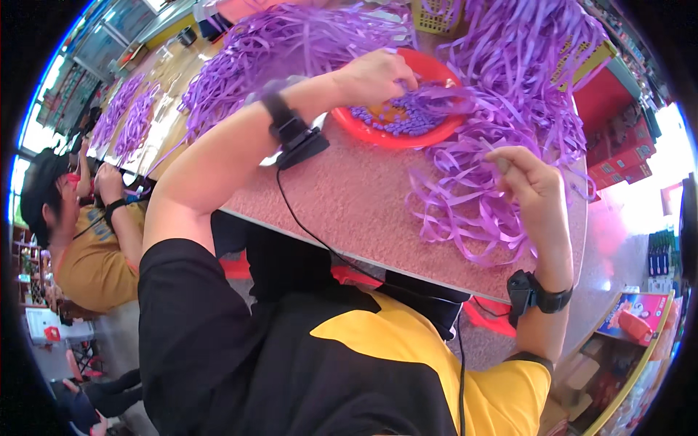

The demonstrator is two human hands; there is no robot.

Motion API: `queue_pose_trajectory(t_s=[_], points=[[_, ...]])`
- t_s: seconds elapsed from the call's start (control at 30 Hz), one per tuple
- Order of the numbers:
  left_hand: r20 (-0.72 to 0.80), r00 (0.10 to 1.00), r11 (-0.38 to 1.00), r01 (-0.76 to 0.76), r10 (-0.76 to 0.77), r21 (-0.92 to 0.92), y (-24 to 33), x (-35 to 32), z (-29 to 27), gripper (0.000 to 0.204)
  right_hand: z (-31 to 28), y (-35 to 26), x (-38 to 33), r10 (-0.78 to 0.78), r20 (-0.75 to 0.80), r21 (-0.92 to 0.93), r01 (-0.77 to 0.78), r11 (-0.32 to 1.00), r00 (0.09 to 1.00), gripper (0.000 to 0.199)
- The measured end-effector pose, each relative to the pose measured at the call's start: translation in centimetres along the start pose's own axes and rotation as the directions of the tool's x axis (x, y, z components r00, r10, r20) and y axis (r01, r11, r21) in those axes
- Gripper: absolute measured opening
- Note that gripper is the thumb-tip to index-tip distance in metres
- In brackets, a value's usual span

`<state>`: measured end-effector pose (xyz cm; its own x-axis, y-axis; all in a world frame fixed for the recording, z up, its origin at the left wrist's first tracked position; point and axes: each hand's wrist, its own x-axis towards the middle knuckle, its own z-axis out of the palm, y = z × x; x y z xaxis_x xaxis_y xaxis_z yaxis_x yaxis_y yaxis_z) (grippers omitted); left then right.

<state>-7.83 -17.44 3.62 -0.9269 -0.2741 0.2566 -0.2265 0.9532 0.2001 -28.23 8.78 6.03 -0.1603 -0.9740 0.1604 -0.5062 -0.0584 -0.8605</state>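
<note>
My left hand (374, 77) reaches over the rim of a round red plate (378, 138). Its fingers are bent together at the far side of the small purple beads (411, 122) in the plate; what they hold, if anything, is hidden. Just right of the plate, my right hand (534, 187) is raised with thumb and fingertips pinched at a thin purple ribbon (488, 149). Below and beside it, loose loops of purple ribbon (465, 211) lie tangled on the table. Some strands, blurred, cross the plate's right part.
Heaps of purple ribbon (291, 43) cover the far side of the pinkish table (342, 196). Yellow baskets (438, 16) stand at the back. A black cable (305, 225) runs from my left wrist device over the table edge. Another person (94, 254) sits at left.
</note>
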Motion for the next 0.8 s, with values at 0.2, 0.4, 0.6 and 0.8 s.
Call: queue_pose_trajectory(t_s=[0.2, 0.4, 0.6, 0.8], points=[[-0.196, 0.889, 0.905, 0.376, -0.413, -0.198, 4.2, -11.1, -5.4, 0.021, -0.4, 0.1, -0.3, 0.032, -0.004, -0.055, -0.033, 0.998, 0.999, 0.015], [-0.283, 0.578, 0.644, 0.692, -0.765, -0.327, 4.6, -21.9, -5.4, 0.017, 1.1, 0.9, 0.3, -0.047, 0.007, 0.067, 0.046, 0.997, 0.999, 0.014], [-0.471, 0.714, 0.829, 0.554, -0.518, -0.072, 7.7, -23.6, -2.7, 0.015, 5.4, -0.9, 1.0, 0.053, 0.132, 0.154, -0.073, 0.985, 0.990, 0.011], [-0.507, 0.774, 0.856, 0.501, -0.379, 0.124, 7.5, -22.3, -0.9, 0.020, 9.8, 1.4, 1.5, -0.016, 0.133, 0.494, -0.052, 0.868, 0.991, 0.013]])
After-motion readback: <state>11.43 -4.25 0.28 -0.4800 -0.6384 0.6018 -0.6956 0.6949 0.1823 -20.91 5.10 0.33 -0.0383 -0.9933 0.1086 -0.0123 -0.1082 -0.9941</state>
